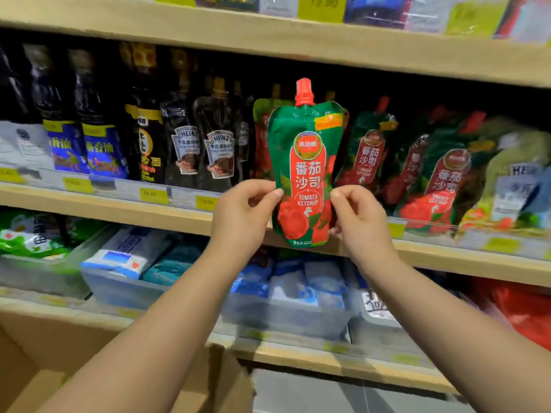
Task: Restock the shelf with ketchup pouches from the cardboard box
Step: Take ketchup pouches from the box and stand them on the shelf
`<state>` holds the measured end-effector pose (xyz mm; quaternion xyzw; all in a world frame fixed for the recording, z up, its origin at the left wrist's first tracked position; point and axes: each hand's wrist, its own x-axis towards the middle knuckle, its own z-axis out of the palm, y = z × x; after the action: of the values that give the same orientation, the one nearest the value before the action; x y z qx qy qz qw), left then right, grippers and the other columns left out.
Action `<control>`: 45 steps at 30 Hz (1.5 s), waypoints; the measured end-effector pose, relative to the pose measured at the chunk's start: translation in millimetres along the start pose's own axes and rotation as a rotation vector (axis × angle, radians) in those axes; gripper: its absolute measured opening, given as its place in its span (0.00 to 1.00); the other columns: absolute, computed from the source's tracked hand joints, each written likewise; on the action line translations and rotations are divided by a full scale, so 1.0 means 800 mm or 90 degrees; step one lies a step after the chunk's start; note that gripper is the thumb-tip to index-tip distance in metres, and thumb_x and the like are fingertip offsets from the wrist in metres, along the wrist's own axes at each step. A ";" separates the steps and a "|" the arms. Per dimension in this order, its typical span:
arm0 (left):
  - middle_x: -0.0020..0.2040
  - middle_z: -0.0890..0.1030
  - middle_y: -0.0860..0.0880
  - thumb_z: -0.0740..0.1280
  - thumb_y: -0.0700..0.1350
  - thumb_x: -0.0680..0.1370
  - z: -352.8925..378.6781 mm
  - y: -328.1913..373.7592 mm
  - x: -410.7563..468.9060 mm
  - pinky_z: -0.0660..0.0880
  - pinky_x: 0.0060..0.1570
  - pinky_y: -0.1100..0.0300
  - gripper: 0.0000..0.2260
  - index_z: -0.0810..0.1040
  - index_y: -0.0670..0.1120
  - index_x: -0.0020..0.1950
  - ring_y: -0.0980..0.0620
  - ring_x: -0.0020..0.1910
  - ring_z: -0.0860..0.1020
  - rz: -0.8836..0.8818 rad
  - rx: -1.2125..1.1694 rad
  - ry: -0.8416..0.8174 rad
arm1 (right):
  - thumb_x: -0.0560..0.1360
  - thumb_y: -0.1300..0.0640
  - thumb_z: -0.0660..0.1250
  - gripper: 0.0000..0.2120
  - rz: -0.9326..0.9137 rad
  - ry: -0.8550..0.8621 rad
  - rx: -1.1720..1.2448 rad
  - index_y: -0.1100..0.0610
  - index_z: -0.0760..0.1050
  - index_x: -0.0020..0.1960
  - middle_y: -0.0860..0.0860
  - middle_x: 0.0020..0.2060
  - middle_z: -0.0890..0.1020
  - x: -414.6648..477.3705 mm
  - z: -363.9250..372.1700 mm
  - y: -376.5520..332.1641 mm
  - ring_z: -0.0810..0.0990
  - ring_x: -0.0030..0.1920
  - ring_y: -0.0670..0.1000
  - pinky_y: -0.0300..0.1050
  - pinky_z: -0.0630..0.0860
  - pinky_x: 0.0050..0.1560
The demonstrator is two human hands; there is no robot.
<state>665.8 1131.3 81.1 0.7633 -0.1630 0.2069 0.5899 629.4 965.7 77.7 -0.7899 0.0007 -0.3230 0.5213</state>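
Observation:
A green and red ketchup pouch (pixel 305 162) with a red screw cap is held upright in front of the middle shelf (pixel 125 208). My left hand (pixel 243 217) pinches its lower left edge and my right hand (pixel 362 222) pinches its lower right edge. More ketchup pouches (pixel 441 177) of the same kind lean on the shelf to the right, and one (pixel 262 138) stands just behind the held pouch. A cardboard box (pixel 208 380) shows at the bottom left, its flaps open; its inside is hidden by my arms.
Dark sauce bottles (pixel 185 138) and blue-labelled bottles (pixel 98 144) fill the shelf's left half. Yellow price tags (pixel 153 195) line its front edge. The shelf below holds clear bins (pixel 286 311) of white and blue packets. Another shelf board (pixel 298 40) runs close overhead.

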 end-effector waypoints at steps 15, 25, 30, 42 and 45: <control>0.41 0.83 0.53 0.67 0.48 0.75 0.109 0.033 0.060 0.79 0.49 0.51 0.05 0.82 0.52 0.46 0.52 0.43 0.82 -0.016 0.089 -0.026 | 0.78 0.54 0.59 0.07 -0.041 -0.008 -0.229 0.49 0.74 0.44 0.40 0.36 0.77 0.074 -0.083 0.036 0.77 0.41 0.45 0.37 0.73 0.39; 0.42 0.80 0.59 0.64 0.51 0.76 0.124 0.030 0.056 0.71 0.43 0.61 0.11 0.77 0.51 0.56 0.54 0.47 0.78 -0.052 0.227 -0.103 | 0.79 0.55 0.57 0.16 0.055 -0.010 -0.307 0.54 0.72 0.65 0.52 0.61 0.75 0.069 -0.088 0.045 0.76 0.56 0.51 0.38 0.67 0.53; 0.67 0.74 0.52 0.59 0.44 0.77 0.122 0.029 0.040 0.68 0.62 0.60 0.19 0.71 0.50 0.68 0.52 0.66 0.72 -0.011 0.273 -0.145 | 0.80 0.56 0.54 0.20 0.013 -0.015 -0.227 0.54 0.65 0.71 0.50 0.69 0.69 0.040 -0.076 0.041 0.66 0.68 0.46 0.33 0.58 0.61; 0.68 0.74 0.48 0.57 0.38 0.76 0.154 0.053 0.028 0.69 0.66 0.54 0.22 0.70 0.48 0.70 0.50 0.66 0.72 -0.011 0.251 -0.202 | 0.80 0.55 0.53 0.23 0.042 -0.034 -0.285 0.57 0.58 0.74 0.53 0.72 0.64 0.037 -0.085 0.043 0.61 0.72 0.51 0.45 0.58 0.70; 0.68 0.74 0.47 0.55 0.38 0.76 0.163 0.056 0.031 0.69 0.66 0.51 0.22 0.70 0.47 0.70 0.48 0.66 0.72 -0.017 0.256 -0.208 | 0.80 0.56 0.52 0.22 0.044 -0.028 -0.288 0.58 0.59 0.74 0.53 0.71 0.65 0.037 -0.091 0.044 0.62 0.71 0.51 0.44 0.58 0.70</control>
<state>680.9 993.6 102.8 0.8906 -0.2017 0.1017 0.3948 627.2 879.7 81.9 -0.8929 0.0886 -0.2796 0.3417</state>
